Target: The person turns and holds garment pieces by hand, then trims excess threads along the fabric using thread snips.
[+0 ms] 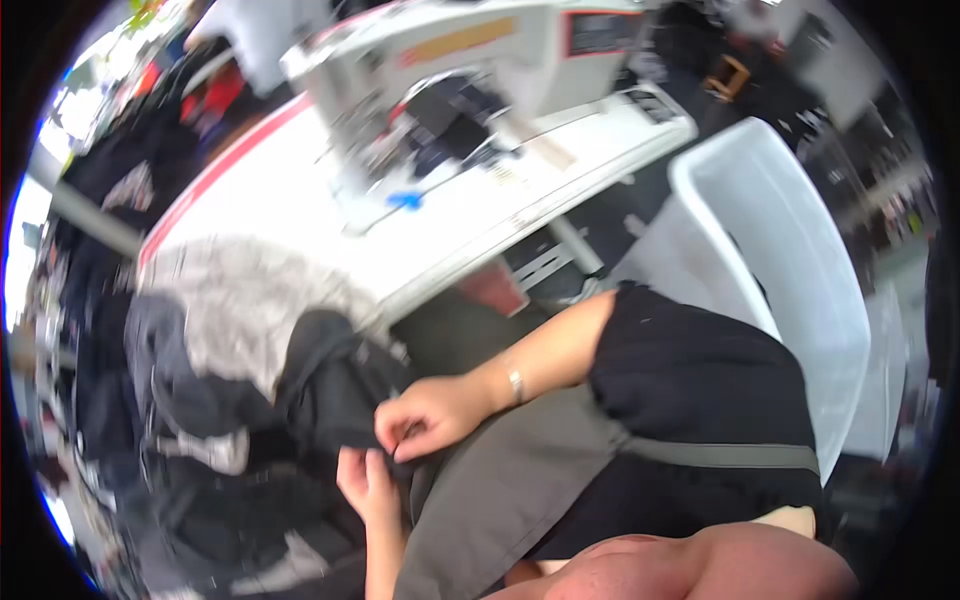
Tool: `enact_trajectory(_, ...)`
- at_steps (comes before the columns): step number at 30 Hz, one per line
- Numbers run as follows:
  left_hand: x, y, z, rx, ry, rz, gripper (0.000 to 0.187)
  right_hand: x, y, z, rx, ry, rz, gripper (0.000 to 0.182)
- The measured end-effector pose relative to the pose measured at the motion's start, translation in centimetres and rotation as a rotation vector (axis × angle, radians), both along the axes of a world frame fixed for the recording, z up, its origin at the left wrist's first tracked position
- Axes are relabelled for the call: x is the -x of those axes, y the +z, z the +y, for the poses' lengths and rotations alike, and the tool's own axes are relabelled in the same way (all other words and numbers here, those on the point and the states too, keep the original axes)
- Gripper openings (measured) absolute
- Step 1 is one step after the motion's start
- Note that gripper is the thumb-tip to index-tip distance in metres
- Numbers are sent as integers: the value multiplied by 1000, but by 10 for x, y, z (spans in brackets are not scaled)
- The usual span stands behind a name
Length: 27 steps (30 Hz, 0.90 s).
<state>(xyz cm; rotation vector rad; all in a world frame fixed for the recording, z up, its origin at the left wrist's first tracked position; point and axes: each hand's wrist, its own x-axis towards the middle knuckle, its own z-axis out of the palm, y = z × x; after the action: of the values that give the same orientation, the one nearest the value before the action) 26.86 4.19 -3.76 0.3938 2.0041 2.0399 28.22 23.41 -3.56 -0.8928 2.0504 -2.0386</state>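
Observation:
My right hand (430,415), with a thin metal band at the wrist, is closed in a pinch with dark cloth at its fingertips. Just below it, my left hand (368,487) is also closed, thumb and finger near each other. What the left fingers hold is too small and blurred to make out. Both hands are close together in front of a grey apron (520,480). A dark grey garment (335,390) hangs over the table edge beside them, touching a light grey-beige cloth (240,310).
A white sewing machine (440,50) stands on a white table (255,205), with a small blue item (405,201) near it. A large white plastic bin (800,260) is at the right. More dark garments (230,520) lie at the lower left.

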Motion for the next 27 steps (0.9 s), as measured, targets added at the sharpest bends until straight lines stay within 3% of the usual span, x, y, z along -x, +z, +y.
enact_trajectory(1,7,-1,-4,68,-79,84,7,2,-4,0,-33,9,-20,13)
enact_trajectory(3,10,-4,-5,17,-131,-105,9,0,-6,-2,18,-10,-28,14)
enact_trajectory(5,11,3,-6,104,-179,-119,11,0,-4,-1,-130,-22,17,15)
enact_trajectory(8,13,0,-11,159,-257,-160,13,-1,-8,-1,-146,-17,41,14)
enact_trajectory(13,9,-7,-11,89,-209,-101,13,-3,-8,-6,93,4,-65,11)
enact_trajectory(21,2,-15,-8,-120,-189,-82,11,-2,-7,-1,-59,-94,51,11)
enact_trajectory(23,1,-16,-6,-148,-167,-29,11,0,-2,1,-34,-112,-70,15)
enact_trajectory(27,3,-12,-5,-166,-151,-34,11,4,-3,5,-92,-129,-69,19)
